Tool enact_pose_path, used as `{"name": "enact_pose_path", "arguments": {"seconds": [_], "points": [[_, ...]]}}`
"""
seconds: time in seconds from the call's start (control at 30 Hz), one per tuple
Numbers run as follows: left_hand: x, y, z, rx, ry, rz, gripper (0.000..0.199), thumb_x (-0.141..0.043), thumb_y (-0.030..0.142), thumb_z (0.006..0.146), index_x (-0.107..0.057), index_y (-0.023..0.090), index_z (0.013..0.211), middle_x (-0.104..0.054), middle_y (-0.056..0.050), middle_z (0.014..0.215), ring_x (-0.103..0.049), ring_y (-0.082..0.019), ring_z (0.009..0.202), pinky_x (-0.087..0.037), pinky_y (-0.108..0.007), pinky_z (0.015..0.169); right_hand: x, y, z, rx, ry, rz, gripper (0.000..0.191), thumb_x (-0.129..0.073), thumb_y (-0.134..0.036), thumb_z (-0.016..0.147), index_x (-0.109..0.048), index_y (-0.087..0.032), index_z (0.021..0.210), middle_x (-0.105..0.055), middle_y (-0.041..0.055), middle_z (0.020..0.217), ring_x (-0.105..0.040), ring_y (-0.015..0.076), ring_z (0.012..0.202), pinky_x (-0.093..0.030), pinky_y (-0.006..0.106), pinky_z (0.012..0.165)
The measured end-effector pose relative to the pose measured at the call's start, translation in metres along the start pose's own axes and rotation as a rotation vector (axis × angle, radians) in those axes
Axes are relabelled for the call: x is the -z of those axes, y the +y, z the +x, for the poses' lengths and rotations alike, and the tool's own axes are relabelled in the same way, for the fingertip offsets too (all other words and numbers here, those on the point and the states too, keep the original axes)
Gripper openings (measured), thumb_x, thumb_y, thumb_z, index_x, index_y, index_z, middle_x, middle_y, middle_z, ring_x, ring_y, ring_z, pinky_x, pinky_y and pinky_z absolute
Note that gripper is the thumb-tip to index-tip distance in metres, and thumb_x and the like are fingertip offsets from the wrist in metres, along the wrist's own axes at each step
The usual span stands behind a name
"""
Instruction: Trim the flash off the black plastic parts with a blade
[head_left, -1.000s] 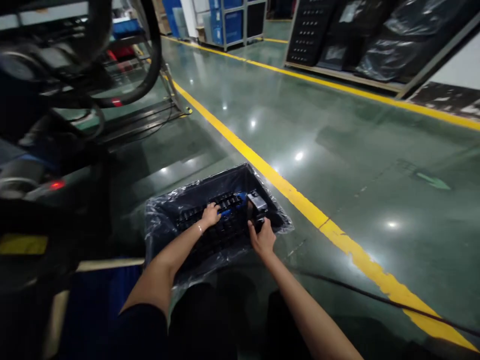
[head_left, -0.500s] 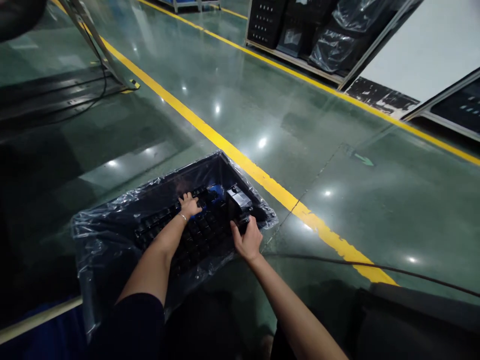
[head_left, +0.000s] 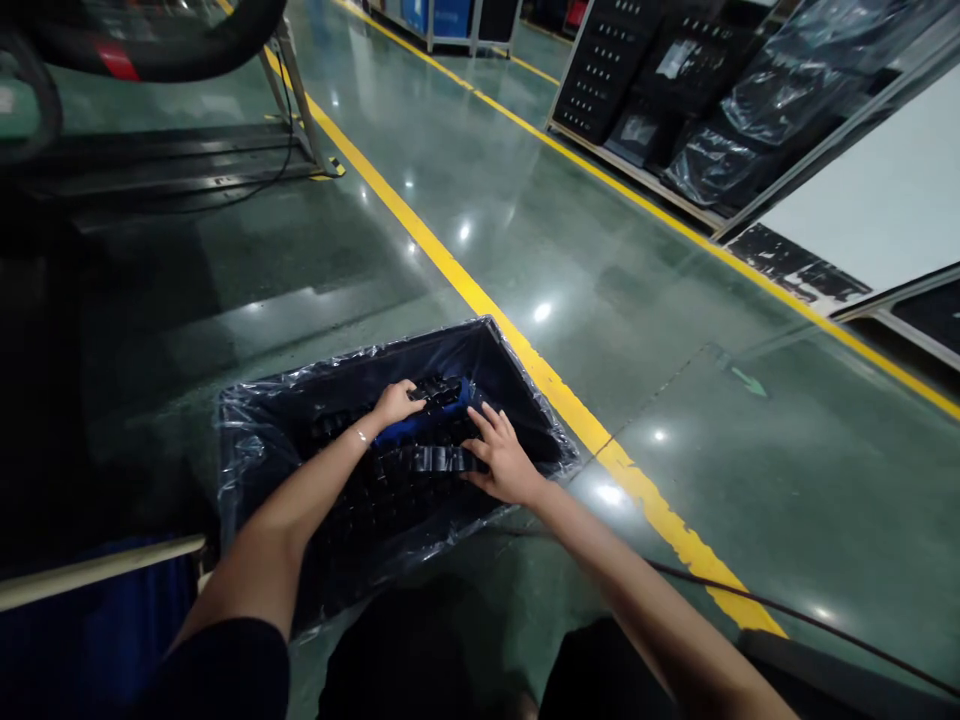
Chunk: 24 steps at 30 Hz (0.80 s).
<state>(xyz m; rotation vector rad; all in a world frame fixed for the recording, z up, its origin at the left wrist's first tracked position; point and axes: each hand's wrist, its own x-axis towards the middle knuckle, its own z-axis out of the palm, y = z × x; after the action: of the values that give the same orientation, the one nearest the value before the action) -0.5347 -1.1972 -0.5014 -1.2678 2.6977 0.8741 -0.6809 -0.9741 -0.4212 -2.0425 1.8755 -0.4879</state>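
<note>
On the floor in front of me stands a dark crate point(head_left: 259, 390) lined with clear plastic film. Packed in rows inside it are small glossy black parts point(head_left: 390, 480), whose exact kind I cannot make out. My left hand point(head_left: 397, 403) has its fingers curled on a black row at the far side, beside a strip of blue material point(head_left: 401, 430). My right hand point(head_left: 504, 458) has thumb and a finger at the end of a short row of black parts point(head_left: 441, 459); its upper fingers are spread near the blue.
A yellow floor line point(head_left: 450, 268) runs past the crate's right corner. A metal-legged frame point(head_left: 300, 110) stands at upper left, and a rack point(head_left: 637, 185) with black bins at upper right. A dark cable point(head_left: 735, 595) crosses the floor at lower right.
The black piece my right hand held upright at the crate's right end is down; that hand is now at a low black row. My left hand has moved slightly right; the view has shifted.
</note>
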Motion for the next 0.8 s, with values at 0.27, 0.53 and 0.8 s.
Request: {"name": "enact_pose_path", "arguments": {"seconds": [0.27,0.53,0.8], "points": [[0.072,0.065,-0.079,-0.620,0.003,-0.202,0.031,-0.068,0.031,0.073,-0.068,0.018,0.100,-0.073,-0.005,0.093,-0.067,-0.019,0.082,-0.048,-0.028,0.081,0.056,-0.021,0.025,0.039,-0.209,-0.038,0.048,-0.083,-0.034,0.060,-0.073,-0.017,0.103,-0.027,0.0193,0.153,-0.020,0.0459,0.140,-0.014,0.067,0.110],[0.046,0.035,0.008,-0.096,-0.012,-0.132,0.039,-0.044,0.032,0.093,-0.054,0.014,0.126,-0.063,-0.013,0.122,-0.059,-0.022,0.112,-0.044,-0.032,0.096,0.054,-0.013,-0.060,-0.257,0.247,0.517,0.036,-0.082,-0.036,0.060,-0.075,-0.025,0.092,-0.055,0.0085,0.128,-0.052,0.0285,0.119,-0.042,0.042,0.102],[-0.050,0.013,0.023,0.279,0.041,0.135,0.041,-0.046,0.012,0.081,-0.057,0.005,0.119,-0.050,-0.025,0.128,-0.041,-0.036,0.124,-0.027,-0.056,0.106,0.026,-0.015,-0.155,-0.760,0.814,1.309,0.044,-0.082,-0.056,0.048,-0.072,-0.025,0.077,-0.070,0.0024,0.069,-0.062,0.0194,0.055,-0.052,0.031,0.053]]}}
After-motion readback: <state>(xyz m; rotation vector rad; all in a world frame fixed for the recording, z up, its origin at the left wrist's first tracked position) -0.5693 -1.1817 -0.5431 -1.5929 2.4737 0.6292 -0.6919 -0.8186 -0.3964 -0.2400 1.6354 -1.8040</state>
